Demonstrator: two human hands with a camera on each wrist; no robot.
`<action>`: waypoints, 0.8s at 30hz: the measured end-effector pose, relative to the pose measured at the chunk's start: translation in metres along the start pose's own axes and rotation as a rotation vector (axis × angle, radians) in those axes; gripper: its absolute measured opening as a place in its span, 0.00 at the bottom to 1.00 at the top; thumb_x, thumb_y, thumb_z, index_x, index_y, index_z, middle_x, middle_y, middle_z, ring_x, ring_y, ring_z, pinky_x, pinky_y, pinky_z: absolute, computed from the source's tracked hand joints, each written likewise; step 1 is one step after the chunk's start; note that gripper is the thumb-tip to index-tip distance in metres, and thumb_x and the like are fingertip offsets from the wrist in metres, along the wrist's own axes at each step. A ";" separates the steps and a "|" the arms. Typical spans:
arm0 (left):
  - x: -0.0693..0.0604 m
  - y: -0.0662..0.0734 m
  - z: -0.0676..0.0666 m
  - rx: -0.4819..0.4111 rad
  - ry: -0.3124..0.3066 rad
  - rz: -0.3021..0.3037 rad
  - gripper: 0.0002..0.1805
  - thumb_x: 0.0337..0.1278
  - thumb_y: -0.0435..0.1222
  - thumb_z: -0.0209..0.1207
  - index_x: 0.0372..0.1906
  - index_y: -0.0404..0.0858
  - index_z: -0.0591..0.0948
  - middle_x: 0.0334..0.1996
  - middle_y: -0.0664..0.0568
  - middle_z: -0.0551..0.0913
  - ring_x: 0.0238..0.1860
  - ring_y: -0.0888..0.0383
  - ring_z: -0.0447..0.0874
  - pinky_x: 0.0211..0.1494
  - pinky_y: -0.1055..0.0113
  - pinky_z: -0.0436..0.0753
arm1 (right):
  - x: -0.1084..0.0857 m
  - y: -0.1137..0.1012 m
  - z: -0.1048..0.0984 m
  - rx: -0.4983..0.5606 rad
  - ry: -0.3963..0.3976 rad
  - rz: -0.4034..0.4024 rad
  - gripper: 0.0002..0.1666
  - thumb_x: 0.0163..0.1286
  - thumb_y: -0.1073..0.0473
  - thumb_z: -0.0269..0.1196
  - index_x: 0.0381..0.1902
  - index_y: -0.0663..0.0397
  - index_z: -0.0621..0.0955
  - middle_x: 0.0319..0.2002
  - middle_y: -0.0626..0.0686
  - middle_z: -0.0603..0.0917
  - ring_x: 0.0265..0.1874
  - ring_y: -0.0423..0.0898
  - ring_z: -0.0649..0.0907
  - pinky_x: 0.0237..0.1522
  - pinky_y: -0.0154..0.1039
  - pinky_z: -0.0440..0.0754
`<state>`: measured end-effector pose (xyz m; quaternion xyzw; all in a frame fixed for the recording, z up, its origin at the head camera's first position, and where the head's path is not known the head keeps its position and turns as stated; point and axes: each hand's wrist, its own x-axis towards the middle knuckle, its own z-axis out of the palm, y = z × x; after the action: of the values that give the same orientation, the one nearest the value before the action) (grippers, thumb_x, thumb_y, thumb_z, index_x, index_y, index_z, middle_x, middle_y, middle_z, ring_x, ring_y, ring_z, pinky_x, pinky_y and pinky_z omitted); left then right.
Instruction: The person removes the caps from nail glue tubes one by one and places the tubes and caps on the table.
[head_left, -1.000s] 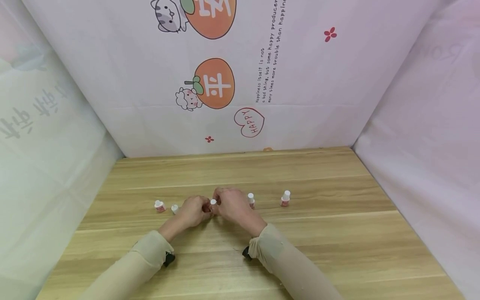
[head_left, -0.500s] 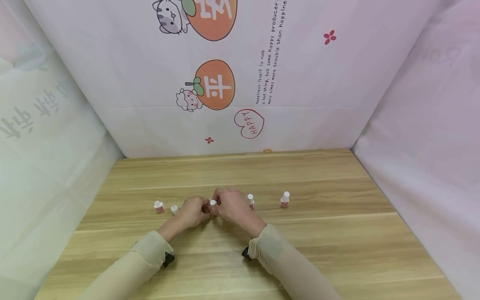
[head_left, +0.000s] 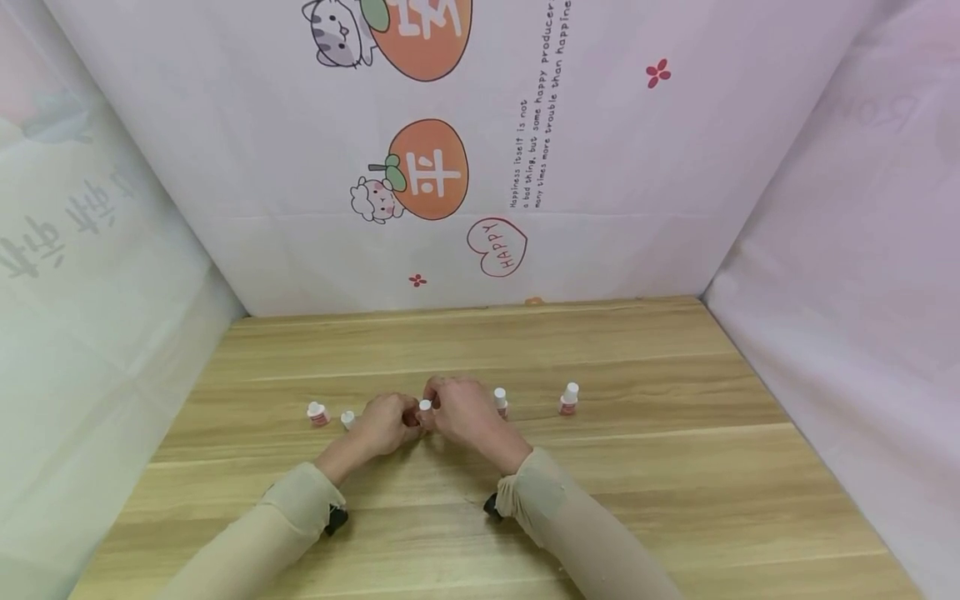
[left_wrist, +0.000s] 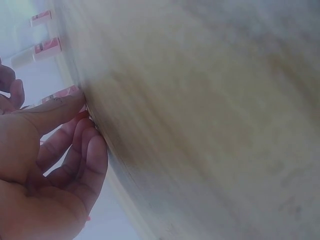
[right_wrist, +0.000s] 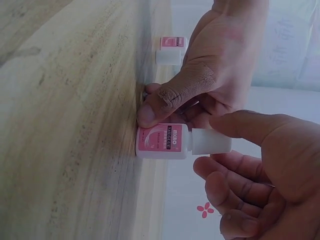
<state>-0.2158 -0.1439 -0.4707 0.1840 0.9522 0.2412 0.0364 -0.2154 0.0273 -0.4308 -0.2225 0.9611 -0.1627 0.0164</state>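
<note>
Between the two hands, a small white bottle with a pink label (right_wrist: 162, 141) stands on the wooden table. My left hand (head_left: 387, 423) grips its lower part, the thumb resting against the label side in the right wrist view. Around the white cap (right_wrist: 211, 141) the right hand (head_left: 468, 410) has its thumb and fingers. In the left wrist view the left hand (left_wrist: 55, 155) has its fingertips low, close to the tabletop, and its fingers partly cover the bottle.
Left of the hands are two small bottles, one outer (head_left: 318, 414) and one nearer (head_left: 348, 419). Right of them stand two more, one beside the right hand (head_left: 501, 402) and one farther out (head_left: 569, 399). White printed cloth (head_left: 600, 167) surrounds the wooden table (head_left: 480, 342).
</note>
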 end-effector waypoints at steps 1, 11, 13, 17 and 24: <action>0.000 0.000 0.000 -0.002 0.001 -0.001 0.08 0.53 0.35 0.71 0.25 0.44 0.81 0.22 0.58 0.80 0.26 0.64 0.73 0.33 0.69 0.74 | 0.000 0.000 0.000 0.001 0.001 -0.001 0.12 0.66 0.42 0.67 0.41 0.39 0.82 0.34 0.40 0.85 0.33 0.41 0.81 0.31 0.35 0.76; 0.001 -0.001 0.001 0.003 0.004 0.013 0.08 0.53 0.35 0.71 0.25 0.44 0.82 0.22 0.58 0.81 0.26 0.64 0.73 0.33 0.69 0.74 | 0.001 0.001 0.002 0.000 0.033 -0.014 0.09 0.64 0.46 0.68 0.38 0.39 0.83 0.33 0.41 0.85 0.35 0.43 0.82 0.32 0.37 0.77; 0.001 -0.001 0.001 0.006 0.006 0.018 0.08 0.53 0.35 0.71 0.25 0.43 0.81 0.22 0.58 0.81 0.26 0.64 0.73 0.33 0.69 0.74 | 0.000 0.001 0.002 0.007 0.034 -0.014 0.09 0.64 0.46 0.69 0.38 0.39 0.82 0.34 0.41 0.86 0.35 0.43 0.82 0.32 0.37 0.77; 0.000 -0.001 0.001 0.002 0.005 0.019 0.08 0.53 0.34 0.71 0.25 0.43 0.82 0.23 0.57 0.82 0.26 0.64 0.73 0.34 0.69 0.74 | 0.000 0.001 0.002 -0.001 0.023 -0.004 0.12 0.64 0.43 0.69 0.40 0.39 0.82 0.35 0.41 0.86 0.35 0.43 0.82 0.31 0.36 0.77; 0.001 -0.001 0.002 0.002 0.003 0.016 0.07 0.53 0.35 0.70 0.26 0.44 0.82 0.23 0.57 0.81 0.26 0.64 0.73 0.34 0.69 0.74 | 0.001 0.001 0.002 -0.011 0.025 -0.008 0.11 0.65 0.43 0.68 0.40 0.40 0.82 0.33 0.40 0.85 0.34 0.42 0.81 0.30 0.35 0.76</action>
<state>-0.2165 -0.1442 -0.4728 0.1915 0.9509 0.2408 0.0327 -0.2162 0.0275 -0.4335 -0.2245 0.9612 -0.1602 0.0023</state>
